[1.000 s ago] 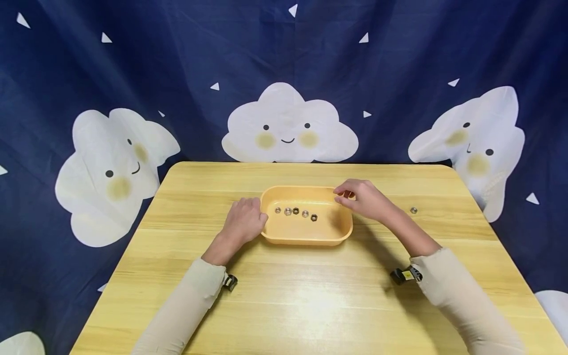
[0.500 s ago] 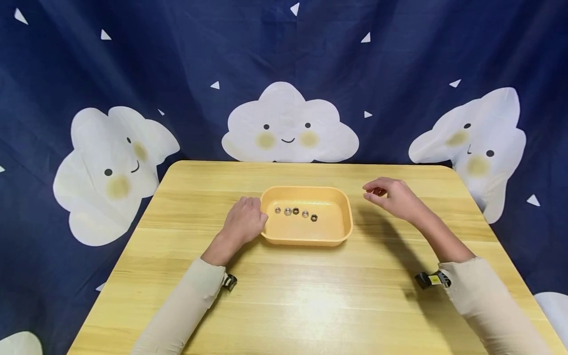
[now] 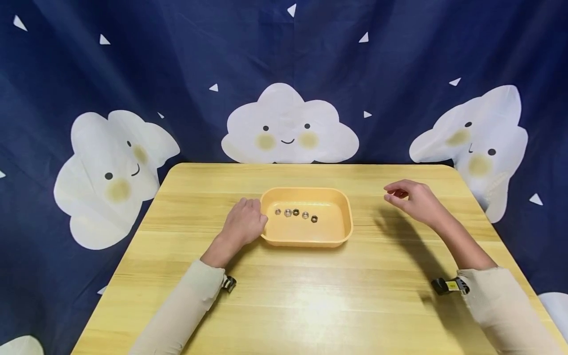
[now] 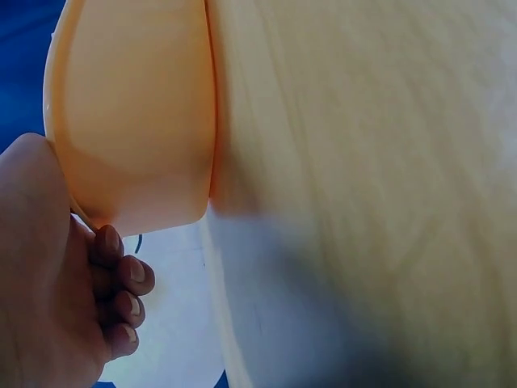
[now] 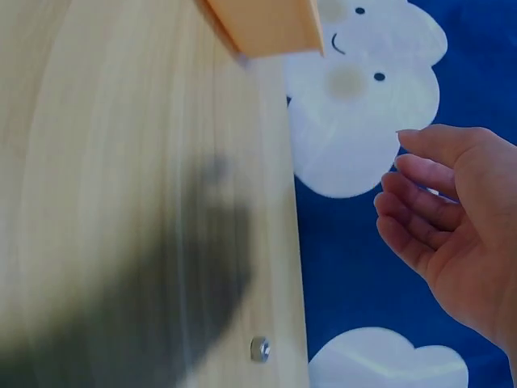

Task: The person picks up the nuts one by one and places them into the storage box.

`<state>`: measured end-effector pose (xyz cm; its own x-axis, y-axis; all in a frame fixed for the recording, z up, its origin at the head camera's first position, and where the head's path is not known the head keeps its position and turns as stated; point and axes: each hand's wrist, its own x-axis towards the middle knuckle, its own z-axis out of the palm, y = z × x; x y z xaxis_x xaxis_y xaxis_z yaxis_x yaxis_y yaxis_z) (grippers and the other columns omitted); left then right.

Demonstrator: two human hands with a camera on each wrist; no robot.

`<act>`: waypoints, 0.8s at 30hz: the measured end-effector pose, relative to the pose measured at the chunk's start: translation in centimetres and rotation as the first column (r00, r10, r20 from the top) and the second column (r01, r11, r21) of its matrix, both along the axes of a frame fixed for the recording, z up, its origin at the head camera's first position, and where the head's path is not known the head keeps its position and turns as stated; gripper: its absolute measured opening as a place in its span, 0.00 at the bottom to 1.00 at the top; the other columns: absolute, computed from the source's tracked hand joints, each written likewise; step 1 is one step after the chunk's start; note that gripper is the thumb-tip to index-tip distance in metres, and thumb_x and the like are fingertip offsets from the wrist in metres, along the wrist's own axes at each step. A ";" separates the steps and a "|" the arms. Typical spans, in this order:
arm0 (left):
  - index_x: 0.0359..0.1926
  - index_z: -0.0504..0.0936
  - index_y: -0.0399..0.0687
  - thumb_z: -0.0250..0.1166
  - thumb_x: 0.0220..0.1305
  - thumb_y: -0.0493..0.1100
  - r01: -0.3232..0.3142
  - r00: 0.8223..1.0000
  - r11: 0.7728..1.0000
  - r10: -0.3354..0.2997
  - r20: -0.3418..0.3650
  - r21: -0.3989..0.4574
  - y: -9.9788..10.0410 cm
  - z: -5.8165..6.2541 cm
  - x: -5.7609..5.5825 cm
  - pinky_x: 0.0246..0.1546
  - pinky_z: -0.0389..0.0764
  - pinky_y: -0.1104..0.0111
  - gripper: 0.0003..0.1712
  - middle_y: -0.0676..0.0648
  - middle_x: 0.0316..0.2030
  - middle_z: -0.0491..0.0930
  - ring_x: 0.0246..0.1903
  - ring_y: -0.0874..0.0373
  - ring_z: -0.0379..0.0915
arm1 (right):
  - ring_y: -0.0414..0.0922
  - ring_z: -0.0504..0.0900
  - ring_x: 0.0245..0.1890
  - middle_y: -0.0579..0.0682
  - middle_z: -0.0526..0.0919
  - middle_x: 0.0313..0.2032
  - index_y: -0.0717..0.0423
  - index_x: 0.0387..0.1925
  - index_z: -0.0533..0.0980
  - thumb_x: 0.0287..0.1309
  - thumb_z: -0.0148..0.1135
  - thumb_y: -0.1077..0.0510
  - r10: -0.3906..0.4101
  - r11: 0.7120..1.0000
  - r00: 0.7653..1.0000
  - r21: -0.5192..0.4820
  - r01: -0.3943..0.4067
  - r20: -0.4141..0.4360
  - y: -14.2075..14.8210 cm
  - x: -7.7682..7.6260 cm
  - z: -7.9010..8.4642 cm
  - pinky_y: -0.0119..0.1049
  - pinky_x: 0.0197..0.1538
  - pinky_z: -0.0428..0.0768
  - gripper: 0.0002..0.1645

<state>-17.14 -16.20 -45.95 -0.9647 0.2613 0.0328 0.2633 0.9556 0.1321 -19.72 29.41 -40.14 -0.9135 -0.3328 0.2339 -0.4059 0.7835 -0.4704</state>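
At the left end of a pale orange plastic tray, my left hand grips the rim, its thumb over the edge. In the left wrist view the fingers of the left hand curl below that rim against the tray wall. Several hex nuts, some silver and some dark, lie in a loose row inside the tray, one dark nut at the row's right end. Right of the tray, my right hand hovers over the table with loosely bent fingers and nothing in them. A single silver nut lies on the table, hidden behind the right hand in the head view.
The light wooden table carries the tray near its back edge. Behind it hangs a dark blue curtain with white clouds. A small black device is strapped at each wrist. The right arm casts a shadow on the tabletop.
My right hand has moved rightward from above the tray's right rim to over the table, now covering the lone nut in the head view. My left hand and the tray stay put.
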 end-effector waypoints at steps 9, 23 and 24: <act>0.37 0.71 0.40 0.50 0.70 0.45 0.019 1.000 1.000 -0.019 -0.021 -0.011 0.0 0.2 0.0 0.42 0.69 0.61 0.12 0.45 0.30 0.72 0.35 0.48 0.63 | 0.38 0.82 0.36 0.55 0.89 0.39 0.62 0.51 0.84 0.66 0.68 0.54 -0.053 0.999 0.998 0.003 0.053 0.044 2.4 0.6 -0.3 0.28 0.40 0.77 0.18; 0.35 0.71 0.41 0.50 0.70 0.45 0.018 1.000 1.000 -0.018 -0.019 0.006 0.0 0.0 0.0 0.42 0.68 0.62 0.12 0.45 0.29 0.71 0.34 0.49 0.63 | 0.27 0.75 0.34 0.58 0.89 0.39 0.66 0.52 0.83 0.65 0.69 0.55 -0.111 0.993 0.991 0.046 0.107 0.075 4.4 0.2 -1.5 0.25 0.38 0.74 0.20; 0.35 0.71 0.41 0.50 0.70 0.45 0.020 1.000 1.000 -0.020 -0.020 0.010 0.0 0.0 -0.1 0.42 0.68 0.61 0.12 0.45 0.29 0.71 0.34 0.48 0.63 | 0.27 0.75 0.34 0.58 0.89 0.39 0.66 0.51 0.83 0.65 0.69 0.55 -0.114 0.993 0.991 0.050 0.110 0.076 4.5 0.2 -1.5 0.26 0.38 0.74 0.20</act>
<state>-17.19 -16.23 -45.91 -0.9584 0.2802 0.0546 0.2851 0.9487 0.1368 -19.53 33.89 -41.67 -0.9605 -0.2360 0.1474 -0.2778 0.8432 -0.4603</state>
